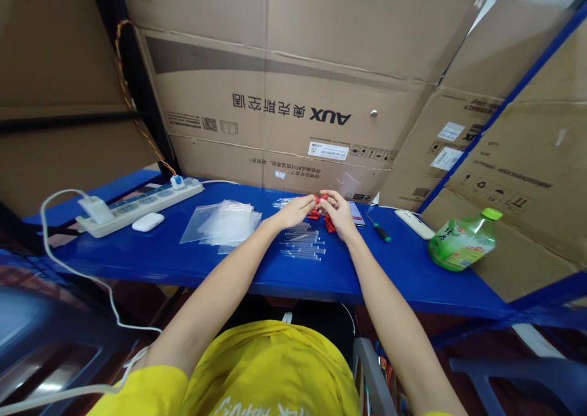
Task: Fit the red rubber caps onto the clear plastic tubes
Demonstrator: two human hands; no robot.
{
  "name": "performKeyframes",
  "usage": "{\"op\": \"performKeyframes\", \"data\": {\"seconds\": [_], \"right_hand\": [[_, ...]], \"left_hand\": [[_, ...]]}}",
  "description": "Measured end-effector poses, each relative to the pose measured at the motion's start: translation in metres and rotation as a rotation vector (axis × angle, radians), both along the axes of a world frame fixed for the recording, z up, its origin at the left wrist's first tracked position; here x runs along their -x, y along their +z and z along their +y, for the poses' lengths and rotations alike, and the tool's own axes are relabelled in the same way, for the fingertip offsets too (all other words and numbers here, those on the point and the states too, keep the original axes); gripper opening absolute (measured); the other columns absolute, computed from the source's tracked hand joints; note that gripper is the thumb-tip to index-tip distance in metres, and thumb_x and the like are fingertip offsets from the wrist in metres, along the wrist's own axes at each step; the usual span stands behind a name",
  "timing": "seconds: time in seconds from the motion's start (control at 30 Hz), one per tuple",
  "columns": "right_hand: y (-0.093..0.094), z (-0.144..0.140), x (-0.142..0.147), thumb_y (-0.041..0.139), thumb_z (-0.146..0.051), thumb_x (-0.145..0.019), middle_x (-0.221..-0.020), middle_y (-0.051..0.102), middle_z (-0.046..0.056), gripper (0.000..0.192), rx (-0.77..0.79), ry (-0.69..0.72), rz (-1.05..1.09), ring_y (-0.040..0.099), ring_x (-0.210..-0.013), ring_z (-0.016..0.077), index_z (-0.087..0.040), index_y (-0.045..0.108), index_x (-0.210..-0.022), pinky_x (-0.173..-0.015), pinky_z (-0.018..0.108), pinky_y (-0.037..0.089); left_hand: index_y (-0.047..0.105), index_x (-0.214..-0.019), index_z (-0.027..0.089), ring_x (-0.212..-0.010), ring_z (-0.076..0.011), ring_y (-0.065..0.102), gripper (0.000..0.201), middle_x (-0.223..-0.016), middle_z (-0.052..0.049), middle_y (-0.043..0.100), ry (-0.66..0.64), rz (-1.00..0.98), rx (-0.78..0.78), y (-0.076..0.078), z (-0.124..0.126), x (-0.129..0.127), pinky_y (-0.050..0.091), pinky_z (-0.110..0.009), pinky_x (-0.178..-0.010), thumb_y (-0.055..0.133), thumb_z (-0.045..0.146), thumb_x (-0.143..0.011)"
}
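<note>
Both hands meet at the centre of the frame, over the far half of the blue table [151,260]. The left hand [297,211] and the right hand [338,213] are curled inward with fingertips pressed together around the small red pieces [321,215]; they seem to pinch one of them between them, though the pieces are too small to tell which hand has it. More red pieces lie on the table just under and between the hands.

Just below the hands, toward the near edge, lies a row of clear tubes [302,245], leaving a bare strip of blue before the table's front edge. Left of centre sits a stack of clear plastic bags [222,223], near the left forearm. Farther left, along the back edge, are a white power strip [137,205] and a white mouse-like case [147,221].

To the right of the hands a green-handled screwdriver [378,229] lies close by, then a white remote [415,223], and a green bottle [463,241] on its side near the right edge. Cardboard boxes [284,110] wall in the back of the table, directly behind the hands.
</note>
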State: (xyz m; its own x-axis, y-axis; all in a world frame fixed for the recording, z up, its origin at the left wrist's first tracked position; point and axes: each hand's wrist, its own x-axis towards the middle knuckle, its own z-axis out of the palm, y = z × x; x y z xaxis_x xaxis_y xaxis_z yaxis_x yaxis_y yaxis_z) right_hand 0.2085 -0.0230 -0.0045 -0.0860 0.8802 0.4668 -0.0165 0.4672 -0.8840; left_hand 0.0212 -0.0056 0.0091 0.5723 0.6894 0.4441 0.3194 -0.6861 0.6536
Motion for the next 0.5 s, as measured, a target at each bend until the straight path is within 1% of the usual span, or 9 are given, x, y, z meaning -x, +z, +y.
{"op": "performKeyframes", "data": {"seconds": [0.07,0.1,0.2,0.23,0.3,0.37,0.4,0.5], "right_hand": [[-0.003,0.001,0.003,0.076,-0.052,-0.081,-0.084,0.07,-0.001,0.049,-0.033,-0.047,-0.025,0.064,-0.071,0.0154,-0.023,0.06,-0.117,-0.072,0.031,0.054],[-0.003,0.002,0.004,0.075,-0.051,-0.082,-0.085,0.069,0.0,0.049,-0.055,-0.08,-0.04,0.064,-0.073,0.0156,-0.022,0.059,-0.118,-0.072,0.031,0.054],[-0.004,0.004,0.005,0.071,-0.051,-0.084,-0.087,0.069,0.001,0.047,-0.116,-0.214,-0.107,0.064,-0.078,0.0171,-0.022,0.057,-0.118,-0.074,0.03,0.053],[-0.004,0.004,0.004,0.069,-0.052,-0.085,-0.087,0.068,0.002,0.045,-0.129,-0.262,-0.13,0.064,-0.079,0.0176,-0.022,0.056,-0.116,-0.074,0.03,0.053],[-0.003,0.002,0.003,0.065,-0.054,-0.089,-0.088,0.068,0.003,0.038,-0.143,-0.32,-0.174,0.064,-0.08,0.0181,-0.022,0.056,-0.108,-0.075,0.031,0.052],[-0.002,-0.002,0.004,0.059,-0.056,-0.094,-0.089,0.068,0.003,0.035,-0.14,-0.297,-0.217,0.064,-0.078,0.0181,-0.024,0.055,-0.103,-0.074,0.031,0.052],[-0.001,-0.004,0.005,0.057,-0.057,-0.096,-0.089,0.068,0.002,0.034,-0.134,-0.26,-0.235,0.064,-0.076,0.018,-0.024,0.054,-0.105,-0.073,0.031,0.052],[0.0,-0.008,0.009,0.051,-0.059,-0.1,-0.085,0.068,0.0,0.039,-0.113,-0.141,-0.248,0.064,-0.074,0.0186,-0.026,0.051,-0.121,-0.074,0.032,0.052]], "left_hand": [[0.054,-0.094,0.02,-0.085,-0.0188,0.062,0.029,-0.092,-0.004,0.067,0.037,0.024,-0.016,-0.001,0.0,0.0,0.045,-0.03,-0.081,0.036,0.04,-0.107],[0.054,-0.096,0.021,-0.083,-0.0191,0.062,0.027,-0.089,-0.003,0.067,0.052,0.03,-0.022,-0.002,0.0,-0.001,0.045,-0.03,-0.08,0.037,0.039,-0.107],[0.052,-0.111,0.023,-0.076,-0.0196,0.064,0.023,-0.079,0.0,0.066,0.051,-0.006,0.005,-0.001,-0.002,-0.002,0.047,-0.031,-0.077,0.036,0.039,-0.108],[0.05,-0.116,0.023,-0.077,-0.0199,0.066,0.023,-0.08,0.0,0.068,0.038,-0.046,0.021,-0.001,-0.003,-0.003,0.048,-0.031,-0.078,0.036,0.039,-0.108],[0.048,-0.119,0.023,-0.087,-0.0208,0.069,0.024,-0.09,-0.003,0.073,0.014,-0.155,0.041,0.001,-0.004,-0.004,0.051,-0.033,-0.085,0.038,0.041,-0.108],[0.049,-0.117,0.021,-0.101,-0.0219,0.069,0.026,-0.105,-0.009,0.075,0.012,-0.259,0.046,0.003,-0.005,-0.006,0.051,-0.035,-0.093,0.042,0.043,-0.107],[0.051,-0.117,0.02,-0.107,-0.0225,0.068,0.027,-0.112,-0.011,0.073,0.016,-0.29,0.041,0.004,-0.005,-0.007,0.051,-0.036,-0.096,0.044,0.044,-0.107],[0.06,-0.113,0.018,-0.117,-0.024,0.062,0.028,-0.123,-0.013,0.068,0.065,-0.336,-0.005,0.005,-0.004,-0.01,0.051,-0.036,-0.099,0.051,0.042,-0.103]]}}
